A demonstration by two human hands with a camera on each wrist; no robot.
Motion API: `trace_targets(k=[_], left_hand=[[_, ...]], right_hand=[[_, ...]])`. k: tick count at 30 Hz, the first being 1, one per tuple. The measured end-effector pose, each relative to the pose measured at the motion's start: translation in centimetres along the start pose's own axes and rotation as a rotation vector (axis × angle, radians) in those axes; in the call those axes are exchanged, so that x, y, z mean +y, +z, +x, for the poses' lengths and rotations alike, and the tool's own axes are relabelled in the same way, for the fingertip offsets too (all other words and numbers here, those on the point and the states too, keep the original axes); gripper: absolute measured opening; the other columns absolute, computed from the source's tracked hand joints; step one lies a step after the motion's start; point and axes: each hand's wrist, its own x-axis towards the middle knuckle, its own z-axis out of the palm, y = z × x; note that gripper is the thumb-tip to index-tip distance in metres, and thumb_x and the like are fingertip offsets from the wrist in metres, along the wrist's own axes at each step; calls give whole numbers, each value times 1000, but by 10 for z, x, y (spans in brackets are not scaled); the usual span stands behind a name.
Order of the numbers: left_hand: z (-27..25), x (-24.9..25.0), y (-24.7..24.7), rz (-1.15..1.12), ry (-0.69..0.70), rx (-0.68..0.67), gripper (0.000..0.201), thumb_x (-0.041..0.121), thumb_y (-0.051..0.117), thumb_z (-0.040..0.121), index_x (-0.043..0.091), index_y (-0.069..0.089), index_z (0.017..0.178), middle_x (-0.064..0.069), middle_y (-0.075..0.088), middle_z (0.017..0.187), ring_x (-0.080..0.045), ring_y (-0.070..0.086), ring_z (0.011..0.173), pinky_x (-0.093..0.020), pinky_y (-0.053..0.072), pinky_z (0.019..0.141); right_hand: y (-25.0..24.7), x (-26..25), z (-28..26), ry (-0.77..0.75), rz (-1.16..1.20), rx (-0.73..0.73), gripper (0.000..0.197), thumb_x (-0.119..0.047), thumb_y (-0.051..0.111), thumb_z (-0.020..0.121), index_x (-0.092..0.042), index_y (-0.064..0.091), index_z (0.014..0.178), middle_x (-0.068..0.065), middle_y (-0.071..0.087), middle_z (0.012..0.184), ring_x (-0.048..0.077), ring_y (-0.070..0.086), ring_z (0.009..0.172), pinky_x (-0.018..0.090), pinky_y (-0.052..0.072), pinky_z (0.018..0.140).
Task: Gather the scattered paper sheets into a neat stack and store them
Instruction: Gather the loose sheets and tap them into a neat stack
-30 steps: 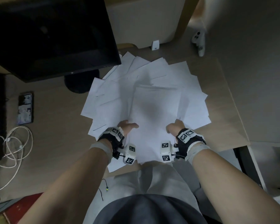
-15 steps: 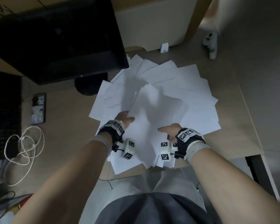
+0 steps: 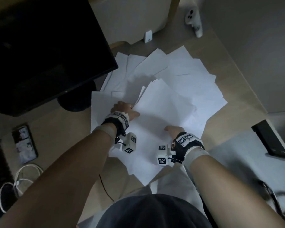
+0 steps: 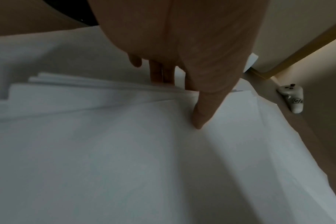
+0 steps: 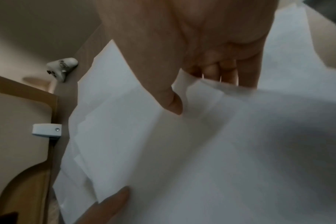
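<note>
White paper sheets (image 3: 187, 69) lie fanned out over the wooden desk (image 3: 234, 96). On top of them a bundle of sheets (image 3: 163, 112) sits turned at an angle, its near corner hanging past the desk's front edge. My left hand (image 3: 130, 111) pinches the bundle's left edge, with the thumb (image 4: 201, 115) on top and the fingers (image 4: 159, 72) under the sheets. My right hand (image 3: 171, 130) grips the near right edge, where the thumb (image 5: 171, 103) presses down and the curled fingers (image 5: 220, 71) sit below the paper.
A black monitor (image 3: 48, 46) on a round base (image 3: 76, 99) stands at the back left, over some sheets. A phone (image 3: 24, 143) and a white cable (image 3: 23, 178) lie left. A white controller (image 3: 193, 22) and a small white block (image 3: 148, 36) sit at the back.
The bundle was square to me and is now turned at an angle. My left hand has moved farther up its left edge; my right hand stays near the front.
</note>
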Motion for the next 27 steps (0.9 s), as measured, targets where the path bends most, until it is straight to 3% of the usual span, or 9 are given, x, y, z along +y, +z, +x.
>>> trace_targets(k=[2, 6, 8, 10, 12, 15, 22, 25, 27], left_hand=[[0, -1, 2, -55, 24, -57, 68, 61, 65, 57, 28, 65, 117, -5, 64, 118, -30, 59, 107, -39, 52, 93], [-2, -7, 15, -330, 35, -39, 62, 27, 79, 71, 12, 52, 125, -4, 64, 109, -23, 62, 94, -29, 50, 81], [-6, -10, 20, -447, -2, -3, 67, 16, 79, 75, 8, 38, 128, -4, 51, 110, -24, 55, 99, -29, 46, 85], [-9, -13, 23, -547, -29, 8, 70, 13, 78, 78, 7, 33, 131, -7, 43, 115, -25, 50, 106, -28, 41, 89], [-14, -18, 28, -511, -40, -33, 64, 22, 74, 83, 6, 41, 135, -12, 51, 125, -30, 52, 118, -31, 40, 95], [-25, -27, 37, -463, -47, -85, 50, 29, 64, 91, 2, 52, 132, -15, 56, 132, -32, 52, 124, -32, 38, 99], [-34, -43, 57, -648, -136, -2, 65, 34, 63, 91, 2, 40, 143, -14, 46, 146, -32, 46, 132, -42, 35, 112], [-45, -42, 65, -790, -202, 82, 55, 28, 65, 91, 1, 50, 136, -11, 55, 137, -30, 51, 126, -32, 37, 104], [-52, -39, 73, -893, -216, 85, 49, 23, 67, 89, 1, 56, 131, -11, 60, 129, -27, 55, 119, -28, 38, 96]], right_hand=[[6, -3, 4, -65, -21, 73, 58, -12, 61, 85, -18, 43, 140, 12, 48, 140, 33, 50, 126, 32, 45, 96], [11, -4, 18, -96, -16, 235, 53, -13, 47, 86, -38, 40, 132, 11, 46, 133, 35, 55, 109, 30, 39, 79], [8, -6, 4, -66, 13, 199, 43, -19, 52, 89, -30, 47, 130, 13, 52, 128, 33, 58, 104, 16, 45, 69], [0, -8, -4, -48, 30, 129, 49, -31, 60, 90, -14, 50, 135, 12, 53, 134, 30, 56, 119, 11, 40, 47], [-4, -12, -6, -68, 15, 77, 49, -33, 60, 89, -13, 53, 134, 11, 57, 130, 30, 58, 116, 16, 46, 60], [2, -14, -8, -32, 51, 30, 42, -39, 63, 81, -15, 62, 116, 8, 63, 99, 30, 65, 91, 35, 55, 85], [-7, 0, -4, -170, 194, 61, 37, -27, 75, 77, -3, 60, 101, 9, 63, 80, 26, 61, 73, 36, 51, 73], [-23, 6, -10, -330, 192, 21, 15, -23, 71, 83, -12, 62, 87, 6, 66, 87, 22, 57, 70, 31, 48, 70], [-33, 7, -10, -435, 123, 4, 16, -19, 71, 84, -10, 63, 95, 8, 68, 99, 22, 59, 80, 28, 47, 74]])
